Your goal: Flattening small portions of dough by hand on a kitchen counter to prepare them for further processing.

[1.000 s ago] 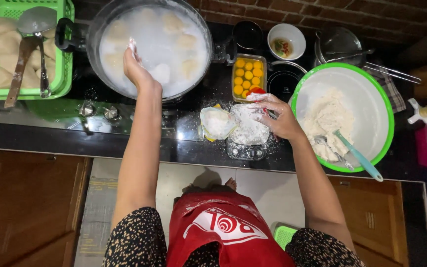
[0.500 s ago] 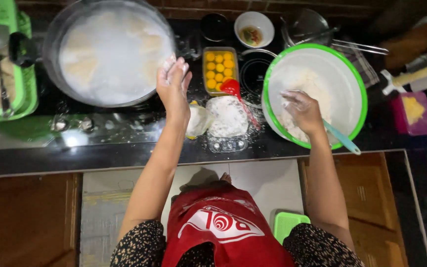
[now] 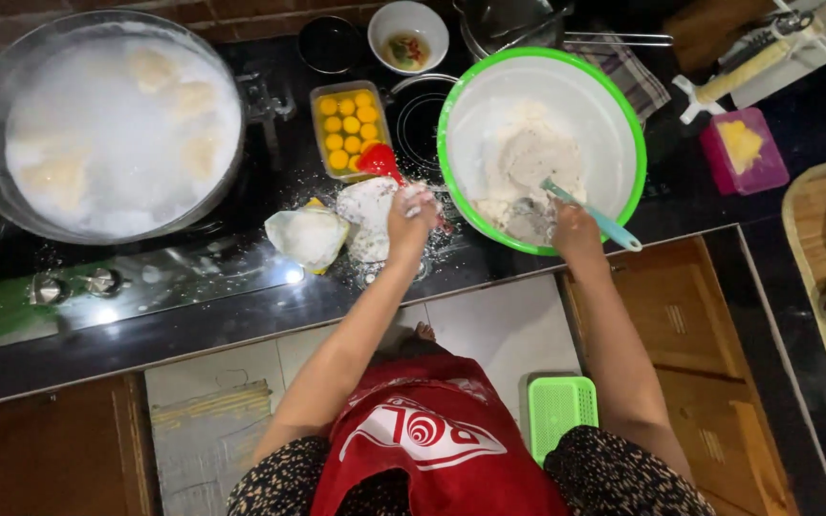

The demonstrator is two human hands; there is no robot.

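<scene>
White dough (image 3: 537,177) in green-rimmed bowl (image 3: 623,105); right hand (image 3: 574,229) pinches it. Left hand (image 3: 411,212) curled on floury plate (image 3: 370,215).

Surface (image 3: 193,306) crowded along the back: wide pan (image 3: 112,124) at left, egg-yolk tray (image 3: 349,129) and small bowl (image 3: 408,33) mid, green-rimmed mixing bowl (image 3: 539,148) at right. Left hand (image 3: 411,212) sits in the narrow gap between tray and mixing bowl, floured bag (image 3: 308,237) just beside. Right hand (image 3: 574,229) blocks the bowl's near rim. Open strip runs along the front edge, left of the bag.
</scene>
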